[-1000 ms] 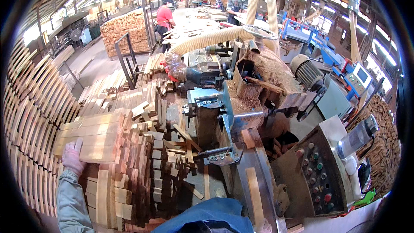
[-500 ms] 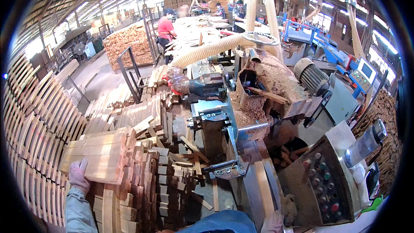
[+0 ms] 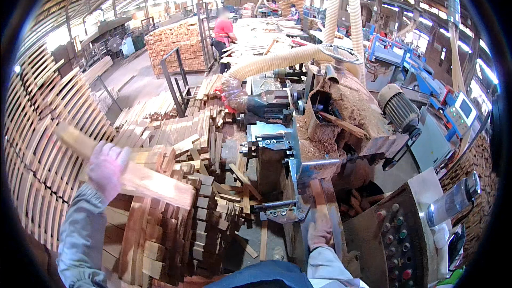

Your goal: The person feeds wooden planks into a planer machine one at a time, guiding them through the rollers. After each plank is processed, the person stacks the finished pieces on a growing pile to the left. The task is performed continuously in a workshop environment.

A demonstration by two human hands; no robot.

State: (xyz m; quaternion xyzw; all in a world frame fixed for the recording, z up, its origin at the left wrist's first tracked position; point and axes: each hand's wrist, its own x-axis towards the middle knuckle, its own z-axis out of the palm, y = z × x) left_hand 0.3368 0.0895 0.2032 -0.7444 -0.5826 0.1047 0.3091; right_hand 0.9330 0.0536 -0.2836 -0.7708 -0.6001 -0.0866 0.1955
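Note:
My left hand point(image 3: 108, 169), in a pale glove, is closed round a wooden board point(image 3: 152, 184) and holds it tilted above the board stack point(image 3: 136, 240). The board's far-left end is smeared by motion. My right hand point(image 3: 320, 233) is on a narrow wooden strip point(image 3: 320, 197) in the metal guide channel point(image 3: 337, 218) of the woodworking machine. The strip's front end runs under the machine's metal plate point(image 3: 319, 168). Some of the right hand's fingers are hidden against the strip.
A control panel point(image 3: 397, 234) with several buttons stands right of the channel. Sawdust point(image 3: 354, 106) covers the machine, near a motor point(image 3: 397, 108) and a ribbed hose point(image 3: 277, 63). Slatted wood stacks point(image 3: 40, 165) rise at left. A person in red point(image 3: 223, 32) stands farther back.
My left hand has lifted a board from the stack and swung it round. My right hand has moved forward along the channel with the strip. The view has shifted slightly left.

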